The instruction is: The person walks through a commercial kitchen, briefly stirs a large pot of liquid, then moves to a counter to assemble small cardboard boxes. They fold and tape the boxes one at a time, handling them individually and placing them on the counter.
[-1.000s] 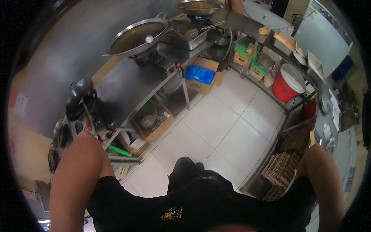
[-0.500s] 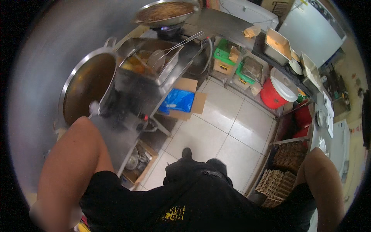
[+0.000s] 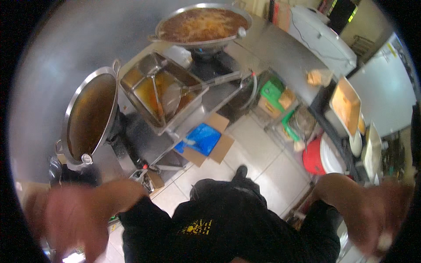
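At the lower left, my left hand (image 3: 74,219) is smeared by motion beside the near end of a wide steel pan of dark oil (image 3: 90,114). The pan has a round dial thermometer (image 3: 87,158) on its rim. My right hand (image 3: 381,215), also blurred, hangs at the lower right, close to the counter with the trays. The fingers of both hands are too smeared to read. I can make out nothing held in either one.
A second pan of bubbling oil (image 3: 204,25) stands on a burner at the back. Between the pans sits a steel draining tray (image 3: 169,129) with skimmers. An open cardboard box (image 3: 221,151) with blue plastic, a red bucket (image 3: 312,158) and a metal tray (image 3: 346,109) are nearby.
My view has swung, so the pans and draining tray show more fully and the right-hand shelves less. Both hands have come into view, moving, at the lower corners.
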A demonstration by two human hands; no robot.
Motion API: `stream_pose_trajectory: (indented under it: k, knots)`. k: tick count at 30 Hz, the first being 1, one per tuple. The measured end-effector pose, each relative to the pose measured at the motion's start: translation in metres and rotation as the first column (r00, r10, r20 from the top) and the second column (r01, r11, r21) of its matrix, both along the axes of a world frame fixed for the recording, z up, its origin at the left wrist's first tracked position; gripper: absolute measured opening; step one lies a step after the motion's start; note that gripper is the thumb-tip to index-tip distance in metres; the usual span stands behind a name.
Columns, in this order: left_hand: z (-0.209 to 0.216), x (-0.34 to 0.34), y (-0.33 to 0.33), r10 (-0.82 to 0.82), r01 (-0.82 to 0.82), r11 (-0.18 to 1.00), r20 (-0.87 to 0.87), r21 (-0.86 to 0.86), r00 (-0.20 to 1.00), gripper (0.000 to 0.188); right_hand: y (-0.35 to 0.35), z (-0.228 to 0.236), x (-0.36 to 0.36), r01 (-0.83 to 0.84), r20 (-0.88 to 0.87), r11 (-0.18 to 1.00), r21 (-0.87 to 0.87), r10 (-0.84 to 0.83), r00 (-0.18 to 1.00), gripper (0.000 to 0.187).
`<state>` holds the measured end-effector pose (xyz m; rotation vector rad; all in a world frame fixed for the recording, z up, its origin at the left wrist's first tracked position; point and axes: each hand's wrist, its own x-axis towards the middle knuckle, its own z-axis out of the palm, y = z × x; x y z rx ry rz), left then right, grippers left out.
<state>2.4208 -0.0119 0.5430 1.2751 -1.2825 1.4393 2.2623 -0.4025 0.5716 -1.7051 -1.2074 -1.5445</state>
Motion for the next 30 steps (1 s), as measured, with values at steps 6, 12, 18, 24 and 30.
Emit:
stream_pose_trajectory:
  k: [6, 12, 18, 24, 30]
  knots:
    - [-0.391, 0.019, -0.093, 0.51, 0.227, 0.848, -0.855, 0.479, -0.1, 0.028, -0.054, -0.175, 0.26, 0.126, -0.876, 0.989, -0.077, -0.128, 0.464, 0.04]
    - [-0.592, -0.153, -0.13, 0.43, 0.48, 0.877, -0.482, 0.023, -0.763, 0.045, -0.073, -0.326, 0.408, 0.033, -0.479, 0.55, -0.834, -0.754, 0.449, 0.028]
    - [-0.611, -0.2, -0.164, -0.035, -0.038, 0.999, -0.271, 0.007, -0.962, 0.047, -0.084, -0.284, 0.415, -0.05, -0.484, 0.599, -0.799, -0.592, 0.644, 0.017]
    - [-0.629, -0.102, -0.203, -0.421, -0.422, 0.902, -0.409, -0.091, -0.81, 0.048, -0.155, -0.23, 0.394, -0.376, -0.791, 0.696, -0.611, -0.554, 0.259, 0.021]
    - [-0.601, -0.005, -0.249, -0.44, -0.468, 0.881, -0.481, -0.068, -0.758, 0.056, -0.201, -0.168, 0.459, -0.539, -0.999, 0.842, 0.003, -0.02, -0.036, 0.035]
